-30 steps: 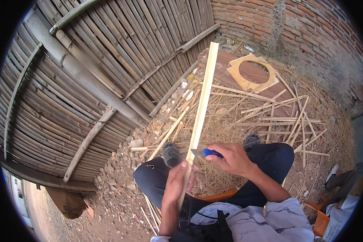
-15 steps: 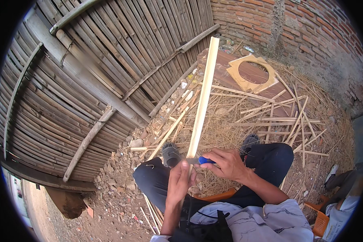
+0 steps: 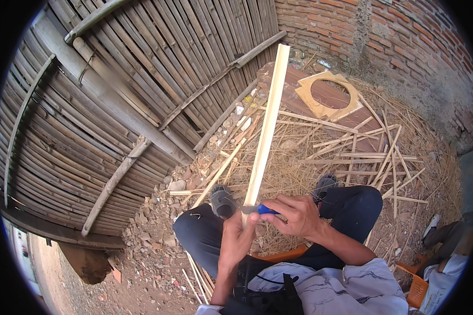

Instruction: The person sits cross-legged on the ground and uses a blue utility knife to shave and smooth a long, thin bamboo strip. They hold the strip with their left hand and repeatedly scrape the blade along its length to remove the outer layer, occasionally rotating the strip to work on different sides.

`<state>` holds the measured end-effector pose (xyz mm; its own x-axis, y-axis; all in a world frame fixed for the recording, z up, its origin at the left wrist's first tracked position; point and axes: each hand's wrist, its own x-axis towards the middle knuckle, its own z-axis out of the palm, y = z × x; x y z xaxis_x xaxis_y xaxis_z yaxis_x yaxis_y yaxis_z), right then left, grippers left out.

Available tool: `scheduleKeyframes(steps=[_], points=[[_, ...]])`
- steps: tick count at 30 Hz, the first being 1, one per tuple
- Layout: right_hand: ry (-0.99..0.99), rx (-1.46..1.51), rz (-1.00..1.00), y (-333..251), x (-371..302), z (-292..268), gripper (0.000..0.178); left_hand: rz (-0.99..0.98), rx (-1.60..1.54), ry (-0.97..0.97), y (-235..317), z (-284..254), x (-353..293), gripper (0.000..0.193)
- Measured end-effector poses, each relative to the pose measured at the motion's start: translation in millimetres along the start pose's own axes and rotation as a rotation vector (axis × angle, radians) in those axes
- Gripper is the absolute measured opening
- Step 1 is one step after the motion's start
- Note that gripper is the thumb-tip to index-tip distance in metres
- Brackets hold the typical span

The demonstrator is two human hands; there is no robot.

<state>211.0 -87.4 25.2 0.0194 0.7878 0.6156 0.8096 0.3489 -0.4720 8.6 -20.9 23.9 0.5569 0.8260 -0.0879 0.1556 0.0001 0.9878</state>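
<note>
A long pale bamboo strip (image 3: 268, 126) slants away from me, its far end reaching toward the brown board. Low on the strip, my left hand (image 3: 236, 239) is closed around its near end, the thumb stretched over to the blade. My right hand (image 3: 298, 216) grips the blue handle of a knife (image 3: 268, 210). The short blade lies across the strip just beyond my left thumb. My palms hide part of the handle and the strip's lower end.
Straw and several loose bamboo strips (image 3: 389, 157) litter the ground ahead and right. A yellowish panel with a round hole (image 3: 354, 102) lies on a brown board (image 3: 294, 100). A bamboo wall (image 3: 142, 63) stands left, a brick wall (image 3: 404, 47) behind. Another person's leg (image 3: 444, 239) shows at right.
The strip has slid slightly away, its far end a little higher and to the right. My left thumb has shifted right, against the knife, while my right hand has barely moved.
</note>
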Motion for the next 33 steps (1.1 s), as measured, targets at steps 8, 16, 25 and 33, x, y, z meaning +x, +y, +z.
scheduleKeyframes(steps=[8,16,25,33], points=[[0.038,-0.079,-0.016,-4.1,3.0,-5.5,0.031,-0.032,-0.077,-0.028,0.1,2.1,0.6,0.044],[0.114,-0.120,-0.053,-2.9,3.8,-3.7,0.032,-0.069,-0.063,-0.017,0.4,2.1,-0.4,0.042],[0.067,-0.184,-0.041,-8.3,1.9,-8.8,0.028,-0.082,-0.018,-0.010,-2.0,-0.9,-3.5,0.043],[0.432,-0.251,0.299,55.5,32.0,-51.6,0.028,-0.204,-0.069,-0.070,-12.6,-7.3,-26.1,0.046]])
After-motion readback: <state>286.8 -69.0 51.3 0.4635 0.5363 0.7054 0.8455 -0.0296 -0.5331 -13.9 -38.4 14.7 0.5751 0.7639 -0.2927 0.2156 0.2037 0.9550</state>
